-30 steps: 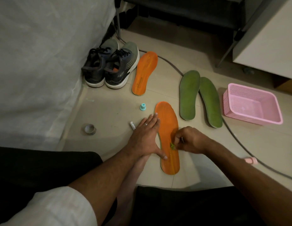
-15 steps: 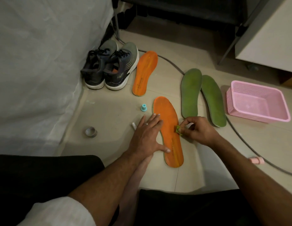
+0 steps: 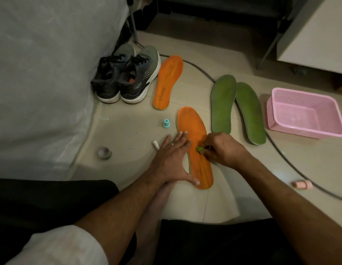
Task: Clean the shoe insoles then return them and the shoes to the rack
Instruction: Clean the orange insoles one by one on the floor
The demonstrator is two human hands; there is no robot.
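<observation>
— Orange insole [image 3: 195, 142] on the floor [image 3: 128, 134]: who holds it?
— Left hand [image 3: 172, 157], fingers flat, pins its left edge; right hand [image 3: 221, 148] pinches a small green scrubber [image 3: 199, 149] at mid-sole, lower than half a second ago.
— Room around it?
— Green insoles [image 3: 237, 108] close right, blue cap [image 3: 166, 123] just left, shoes [image 3: 126, 77] beyond.

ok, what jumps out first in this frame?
The orange insole at centre: the left hand presses it flat to the floor while the right hand pinches a small green scrubber on it. A second orange insole lies beside the grey sneakers, and two green insoles lie by the pink basket at right.
</observation>
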